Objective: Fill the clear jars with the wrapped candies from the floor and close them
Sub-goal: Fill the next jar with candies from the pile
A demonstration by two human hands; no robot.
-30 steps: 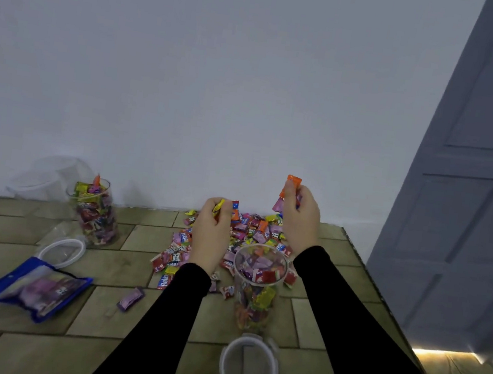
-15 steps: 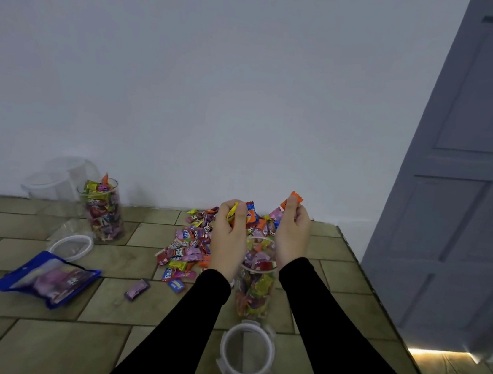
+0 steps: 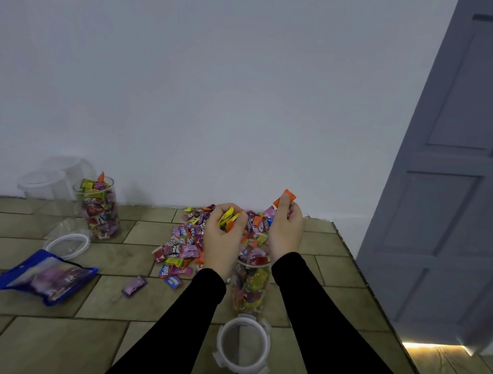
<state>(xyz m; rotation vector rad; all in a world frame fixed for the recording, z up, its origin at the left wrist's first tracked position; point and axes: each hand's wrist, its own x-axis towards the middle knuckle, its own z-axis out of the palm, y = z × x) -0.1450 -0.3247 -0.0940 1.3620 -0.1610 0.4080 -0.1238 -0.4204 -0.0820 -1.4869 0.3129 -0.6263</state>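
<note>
two hands point(image 3: 223, 237) point(image 3: 286, 229) are gripping wrapped candies point(image 3: 228, 219) above a clear jar point(image 3: 250, 283).
the left is clutching yellow wrappers; the right is pinching an orange one point(image 3: 284, 198), the jar sitting just below both.

Both arms extended, left hand point(image 3: 222, 240) fingers curled, right hand point(image 3: 286, 229) pinching (thumb up) — raised

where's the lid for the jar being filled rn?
Head view, bottom centre: the white-rimmed lid lies flat on the floor tiles, just in front of the jar, between the person's forearms.
</note>
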